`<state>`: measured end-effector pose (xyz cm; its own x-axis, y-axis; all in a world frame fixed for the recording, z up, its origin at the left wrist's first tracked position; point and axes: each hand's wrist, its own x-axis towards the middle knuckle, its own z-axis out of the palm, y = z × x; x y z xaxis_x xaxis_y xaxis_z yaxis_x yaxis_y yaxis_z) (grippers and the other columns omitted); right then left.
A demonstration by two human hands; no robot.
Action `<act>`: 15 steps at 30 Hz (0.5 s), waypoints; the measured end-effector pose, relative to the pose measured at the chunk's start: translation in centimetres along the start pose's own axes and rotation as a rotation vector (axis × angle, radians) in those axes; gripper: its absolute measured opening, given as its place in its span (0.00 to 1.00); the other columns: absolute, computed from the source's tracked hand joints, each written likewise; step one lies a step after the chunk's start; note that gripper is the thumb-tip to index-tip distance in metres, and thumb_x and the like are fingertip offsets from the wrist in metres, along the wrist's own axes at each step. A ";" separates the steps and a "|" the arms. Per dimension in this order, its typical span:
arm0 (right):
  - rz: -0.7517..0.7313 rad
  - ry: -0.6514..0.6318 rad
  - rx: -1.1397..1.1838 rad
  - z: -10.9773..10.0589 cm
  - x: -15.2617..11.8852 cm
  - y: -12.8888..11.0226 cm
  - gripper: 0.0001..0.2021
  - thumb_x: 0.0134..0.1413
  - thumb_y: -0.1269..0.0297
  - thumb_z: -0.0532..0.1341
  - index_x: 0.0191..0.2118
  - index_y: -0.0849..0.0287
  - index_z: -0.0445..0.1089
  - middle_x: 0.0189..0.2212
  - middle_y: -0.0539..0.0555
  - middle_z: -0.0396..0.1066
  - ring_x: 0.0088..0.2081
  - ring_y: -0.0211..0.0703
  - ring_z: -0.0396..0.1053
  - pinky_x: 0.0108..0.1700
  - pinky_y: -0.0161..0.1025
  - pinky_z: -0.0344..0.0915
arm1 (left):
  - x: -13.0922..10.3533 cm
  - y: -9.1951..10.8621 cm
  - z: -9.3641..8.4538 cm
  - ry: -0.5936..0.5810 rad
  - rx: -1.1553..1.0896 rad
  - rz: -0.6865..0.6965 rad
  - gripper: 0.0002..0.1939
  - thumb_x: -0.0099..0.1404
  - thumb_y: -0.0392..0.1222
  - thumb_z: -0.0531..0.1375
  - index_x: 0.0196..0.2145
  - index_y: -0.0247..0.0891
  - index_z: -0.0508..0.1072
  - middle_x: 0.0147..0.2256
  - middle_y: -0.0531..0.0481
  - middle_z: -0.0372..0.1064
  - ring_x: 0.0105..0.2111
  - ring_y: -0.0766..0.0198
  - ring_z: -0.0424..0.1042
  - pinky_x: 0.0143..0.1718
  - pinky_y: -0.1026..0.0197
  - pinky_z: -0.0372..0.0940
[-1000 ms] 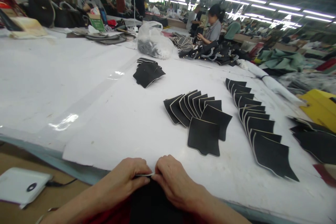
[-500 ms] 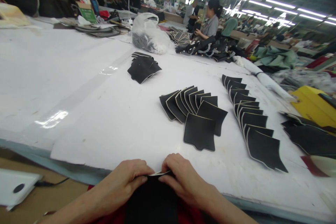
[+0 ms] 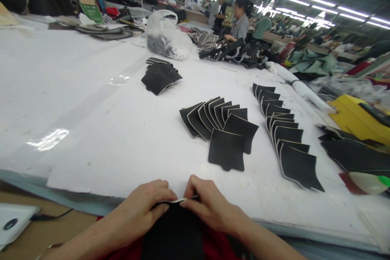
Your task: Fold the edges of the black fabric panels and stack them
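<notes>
A black leather-like piece with a pale cut edge hangs at the table's front edge, close to my body. My left hand pinches its upper edge on the left, thumb on the near face and fingers behind. On the right, my right hand pinches the same edge between thumb and curled fingers. Only a short gap separates the two hands. Beyond them lies a fanned group of similar black pieces. A long overlapping row of black pieces runs to its right, and a small pile sits farther back.
A white sheet covers the table. At the back stand a clear plastic bag and a heap of black straps. A yellow box is on the right, a white device at lower left. A co-worker is across the table.
The view has shifted slightly, so the table things appear a little farther left and higher. My right thumb has slid left along the edge, closer to my left hand. Both hands keep their grip.
</notes>
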<state>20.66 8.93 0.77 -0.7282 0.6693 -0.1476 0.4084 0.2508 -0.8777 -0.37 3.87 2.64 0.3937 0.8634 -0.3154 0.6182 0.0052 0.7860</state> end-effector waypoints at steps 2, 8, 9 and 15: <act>0.019 0.009 0.037 0.0 -0.1 -0.2 0.11 0.52 0.72 0.65 0.33 0.57 0.61 0.27 0.44 0.64 0.29 0.36 0.61 0.32 0.33 0.54 | 0.4 0.1 0.2 0.018 -0.086 -0.024 0.11 0.61 0.36 0.54 0.32 0.41 0.77 0.32 0.54 0.70 0.36 0.62 0.69 0.37 0.64 0.58; 0.006 -0.015 0.158 -0.5 0.0 -0.7 0.16 0.49 0.78 0.66 0.39 0.56 0.61 0.30 0.44 0.67 0.33 0.36 0.65 0.36 0.32 0.58 | 0.6 0.2 0.7 0.036 -0.204 -0.068 0.07 0.59 0.39 0.56 0.30 0.39 0.74 0.30 0.55 0.70 0.34 0.62 0.68 0.34 0.64 0.58; 0.012 -0.034 0.154 -0.7 0.0 -0.8 0.17 0.49 0.78 0.66 0.41 0.56 0.62 0.30 0.44 0.67 0.33 0.36 0.65 0.36 0.32 0.58 | 0.5 0.2 0.7 0.040 -0.213 -0.061 0.07 0.59 0.38 0.56 0.29 0.39 0.74 0.30 0.55 0.70 0.33 0.63 0.68 0.34 0.65 0.58; -0.019 -0.104 -0.070 -1.9 -0.4 -1.1 0.03 0.53 0.70 0.67 0.33 0.58 0.73 0.30 0.47 0.68 0.33 0.37 0.66 0.36 0.31 0.59 | 0.3 0.4 0.7 0.045 -0.224 -0.025 0.08 0.62 0.41 0.56 0.29 0.39 0.75 0.29 0.55 0.70 0.32 0.64 0.67 0.33 0.65 0.57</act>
<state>21.53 9.77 2.66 -0.7880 0.5885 -0.1808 0.4287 0.3138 -0.8472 0.50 3.78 2.45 0.3461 0.8833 -0.3161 0.4589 0.1345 0.8783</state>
